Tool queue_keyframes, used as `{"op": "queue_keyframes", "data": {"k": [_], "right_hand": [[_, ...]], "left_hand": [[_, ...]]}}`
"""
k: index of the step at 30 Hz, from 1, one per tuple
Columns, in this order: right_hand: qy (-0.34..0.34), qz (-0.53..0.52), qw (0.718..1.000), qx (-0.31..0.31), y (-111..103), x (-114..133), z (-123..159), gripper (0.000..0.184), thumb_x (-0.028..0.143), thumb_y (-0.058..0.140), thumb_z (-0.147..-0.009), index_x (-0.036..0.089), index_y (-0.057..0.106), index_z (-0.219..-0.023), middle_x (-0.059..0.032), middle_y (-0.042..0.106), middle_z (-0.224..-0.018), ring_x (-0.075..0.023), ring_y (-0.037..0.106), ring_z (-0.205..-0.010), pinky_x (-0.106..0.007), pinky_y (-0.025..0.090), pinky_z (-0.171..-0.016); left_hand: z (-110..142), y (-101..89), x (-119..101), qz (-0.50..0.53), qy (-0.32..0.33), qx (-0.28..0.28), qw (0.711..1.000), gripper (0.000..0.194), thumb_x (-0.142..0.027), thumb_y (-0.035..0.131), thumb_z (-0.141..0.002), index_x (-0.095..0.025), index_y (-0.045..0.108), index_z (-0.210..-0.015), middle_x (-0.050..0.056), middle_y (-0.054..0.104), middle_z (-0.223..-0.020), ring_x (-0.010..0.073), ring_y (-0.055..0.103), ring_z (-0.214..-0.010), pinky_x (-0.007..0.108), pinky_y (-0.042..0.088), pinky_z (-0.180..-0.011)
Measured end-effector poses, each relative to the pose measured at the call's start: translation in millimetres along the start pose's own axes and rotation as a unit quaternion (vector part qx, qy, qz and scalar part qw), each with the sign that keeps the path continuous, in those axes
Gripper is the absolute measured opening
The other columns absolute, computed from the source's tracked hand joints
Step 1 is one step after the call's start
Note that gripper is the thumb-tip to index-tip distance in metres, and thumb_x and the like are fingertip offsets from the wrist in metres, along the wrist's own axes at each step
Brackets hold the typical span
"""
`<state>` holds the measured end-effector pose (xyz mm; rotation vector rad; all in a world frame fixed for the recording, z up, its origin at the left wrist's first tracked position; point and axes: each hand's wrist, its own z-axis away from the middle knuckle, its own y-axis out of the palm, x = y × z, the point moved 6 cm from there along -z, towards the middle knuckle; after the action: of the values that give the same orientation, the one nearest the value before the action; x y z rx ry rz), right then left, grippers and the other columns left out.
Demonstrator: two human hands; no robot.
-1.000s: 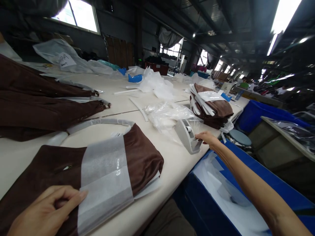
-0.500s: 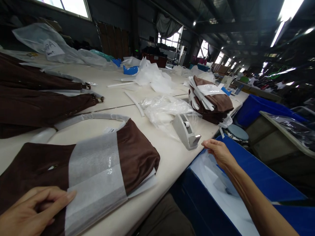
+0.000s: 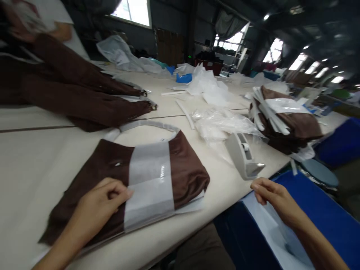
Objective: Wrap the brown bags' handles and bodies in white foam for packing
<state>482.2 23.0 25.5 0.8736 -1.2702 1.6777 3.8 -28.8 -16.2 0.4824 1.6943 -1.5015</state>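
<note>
A dark brown bag (image 3: 185, 165) lies on the table, wrapped round its middle by a white paper band (image 3: 149, 187). Its strap, covered in pale wrapping, loops behind it. My left hand (image 3: 108, 198) rests on the bag with curled fingers, thumb and fingertips closed at the band's left edge. Beside the grey tape dispenser (image 3: 243, 155), at the table's front edge, my right hand (image 3: 272, 193) is closed in a pinch. What it pinches, if anything, is too small to make out.
Wrapped brown bags (image 3: 292, 116) are stacked at the right, near clear plastic bags (image 3: 222, 123). More brown bags (image 3: 107, 101) lie at the left, where a person in a white shirt (image 3: 53, 22) stands. A blue bin (image 3: 312, 202) is below the table edge.
The view has turned left, so the table's things appear further right. The other person has come into view, and the brown bags at the left have shifted. Both my hands keep similar poses.
</note>
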Motion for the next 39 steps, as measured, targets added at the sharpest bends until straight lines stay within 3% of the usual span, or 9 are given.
{"op": "queue_keyframes", "data": {"k": [4, 9, 13, 16, 22, 25, 29, 34, 39], "right_hand": [[-0.089, 0.115, 0.931, 0.336, 79.6, 83.4, 24.7, 0.037, 0.047, 0.058, -0.091, 0.017, 0.063, -0.069, 0.0003, 0.058, -0.062, -0.0111, 0.050, -0.061, -0.023, 0.038, -0.060], [-0.108, 0.138, 0.695, 0.697, 210.6, 138.9, 47.2, 0.024, 0.038, 0.061, -0.091, 0.015, 0.070, -0.092, 0.0018, 0.061, -0.067, -0.0091, 0.055, -0.062, -0.019, 0.040, -0.059], [-0.138, 0.274, 0.640, 0.705, 290.4, 142.9, 3.9, 0.009, 0.022, 0.060, -0.088, 0.016, 0.063, -0.081, 0.0065, 0.055, -0.057, -0.0062, 0.047, -0.053, -0.016, 0.036, -0.054], [-0.177, 0.367, 0.621, 0.669, 320.4, 152.8, -25.3, 0.009, 0.016, 0.058, -0.086, 0.016, 0.059, -0.077, 0.0077, 0.053, -0.053, -0.0063, 0.048, -0.049, -0.018, 0.037, -0.052], [-0.172, 0.392, 0.607, 0.670, 328.2, 174.4, -43.1, 0.010, 0.014, 0.059, -0.085, 0.016, 0.059, -0.075, 0.0087, 0.050, -0.049, -0.0056, 0.046, -0.044, -0.018, 0.036, -0.048], [-0.123, 0.182, 0.667, 0.712, 318.6, 178.6, -41.4, 0.013, 0.025, 0.064, -0.087, 0.015, 0.060, -0.081, 0.0064, 0.055, -0.055, -0.0060, 0.048, -0.047, -0.018, 0.038, -0.048], [-0.115, -0.205, 0.750, 0.618, 288.0, 178.6, -48.6, 0.019, 0.035, 0.064, -0.090, 0.019, 0.058, -0.084, 0.0086, 0.048, -0.051, -0.0064, 0.040, -0.041, -0.018, 0.035, -0.044], [-0.117, -0.451, 0.705, 0.534, 263.5, 161.7, -30.9, 0.017, 0.034, 0.061, -0.093, 0.024, 0.056, -0.080, 0.0118, 0.031, -0.045, -0.0059, 0.023, -0.036, -0.014, 0.031, -0.039], [-0.128, -0.603, 0.596, 0.516, 261.5, 170.2, -0.1, 0.020, 0.031, 0.059, -0.093, 0.026, 0.052, -0.075, 0.0134, 0.033, -0.039, -0.0053, 0.021, -0.029, -0.013, 0.032, -0.036]], "left_hand": [[10.1, 2.3, -19.5, 0.045, 0.001, 0.004, 0.999, 0.034, -0.050, 0.063, -0.071, -0.019, 0.058, -0.057, 0.000, 0.053, -0.076, 0.0134, 0.051, -0.059, 0.024, 0.043, -0.052], [14.9, 1.7, -21.9, 0.053, 0.024, -0.020, 0.998, 0.024, -0.036, 0.064, -0.071, -0.018, 0.057, -0.057, 0.000, 0.052, -0.074, 0.0116, 0.049, -0.059, 0.023, 0.040, -0.054], [16.5, 2.1, -22.5, 0.056, 0.036, -0.024, 0.997, 0.019, -0.028, 0.063, -0.073, -0.017, 0.058, -0.058, 0.000, 0.053, -0.074, 0.0109, 0.050, -0.060, 0.023, 0.039, -0.055], [17.1, 3.4, -22.1, 0.062, 0.039, -0.024, 0.997, 0.017, -0.022, 0.062, -0.072, -0.017, 0.057, -0.057, -0.001, 0.053, -0.074, 0.0102, 0.049, -0.059, 0.022, 0.038, -0.055], [16.5, 6.8, -17.6, 0.073, 0.022, -0.025, 0.997, 0.018, -0.020, 0.065, -0.072, -0.017, 0.057, -0.057, -0.002, 0.052, -0.075, 0.0093, 0.049, -0.059, 0.023, 0.038, -0.057], [16.2, 7.4, -16.4, 0.071, 0.017, -0.024, 0.997, 0.019, -0.022, 0.066, -0.073, -0.018, 0.057, -0.058, -0.002, 0.052, -0.075, 0.0098, 0.050, -0.060, 0.025, 0.038, -0.059], [16.0, 8.3, -14.3, 0.076, 0.015, -0.021, 0.997, 0.019, -0.024, 0.065, -0.074, -0.018, 0.056, -0.058, -0.003, 0.052, -0.075, 0.0111, 0.052, -0.063, 0.026, 0.039, -0.062], [13.9, 10.4, -9.1, 0.072, 0.019, -0.023, 0.997, 0.023, -0.031, 0.061, -0.076, -0.019, 0.053, -0.058, -0.003, 0.052, -0.075, 0.0119, 0.051, -0.062, 0.026, 0.039, -0.061], [12.0, 8.7, -9.1, 0.056, 0.018, -0.025, 0.998, 0.025, -0.036, 0.059, -0.074, -0.020, 0.053, -0.056, -0.002, 0.052, -0.073, 0.0122, 0.049, -0.059, 0.026, 0.038, -0.060]]}}
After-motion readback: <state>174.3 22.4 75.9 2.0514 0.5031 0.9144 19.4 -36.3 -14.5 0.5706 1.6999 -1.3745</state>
